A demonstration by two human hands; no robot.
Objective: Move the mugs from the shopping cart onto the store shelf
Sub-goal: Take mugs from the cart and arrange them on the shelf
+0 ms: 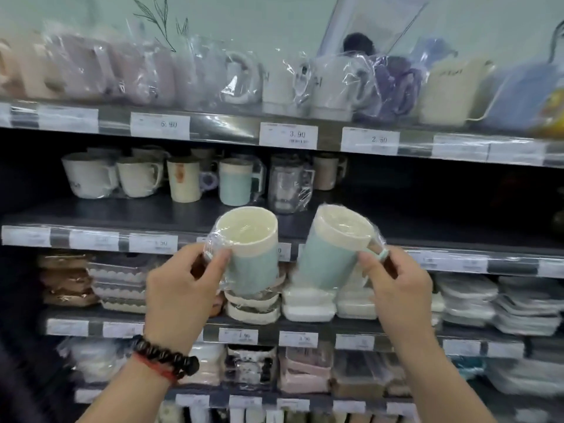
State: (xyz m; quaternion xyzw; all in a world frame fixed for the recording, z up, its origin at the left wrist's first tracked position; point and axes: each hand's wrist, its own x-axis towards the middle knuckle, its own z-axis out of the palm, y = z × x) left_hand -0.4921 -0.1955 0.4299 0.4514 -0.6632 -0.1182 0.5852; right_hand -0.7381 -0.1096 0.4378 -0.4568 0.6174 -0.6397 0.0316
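Left hand: we see our left hand raised before the shelves, thumb and fingers curled round the handle of the left mug, a bead bracelet and a red cord at the wrist.
Left mug: the left mug is pale teal with a cream band at the rim, wrapped in clear film; its long axis stands near upright, leaning a little so the mouth points up and toward us, handle to the left.
Where it is: held in the air in front of the mug shelf's edge, not resting on anything.
Right mug: the right mug is of the same make and wrap (teal body, cream rim); its long axis tilts more, top leaning right, mouth pointing up and toward us, handle to the right.
Where it is: also in the air, just beside the left mug, the two bodies close but we cannot tell whether they touch.
Right hand: our right hand pinches that handle, thumb on the near side, fingers hooked through the loop.
Mug shelf: the dark shelf behind carries a row of mugs on its left half, a teal one among them; the right half is in shadow.
Price tags: white tags line the shelf edges.
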